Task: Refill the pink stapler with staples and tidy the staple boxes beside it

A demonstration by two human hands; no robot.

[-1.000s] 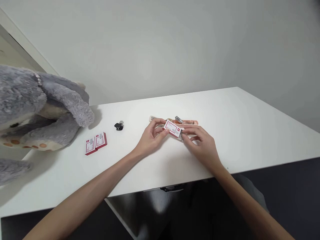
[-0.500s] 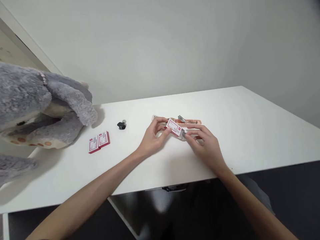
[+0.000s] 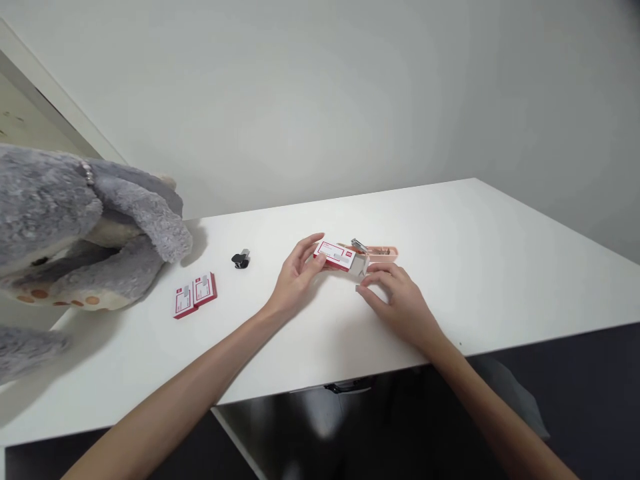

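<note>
While the head camera looks down on the white table [image 3: 500, 267], the left hand [image 3: 295, 281] grips the left end of a red-and-white staple box [image 3: 335, 255], thumb and fingers closed around it. The right hand [image 3: 400, 301] pinches the pale end that sticks out of the box on its right side. The box is held just above the tabletop near the middle, slightly tilted. Just behind it lies a pink stapler [image 3: 380, 251] with metal parts showing. Well to the left sit a black binder clip [image 3: 240, 259] and two matching boxes [image 3: 195, 294] side by side, touching. A grey plush toy [image 3: 75, 227] sprawls at the table's left edge.
</note>
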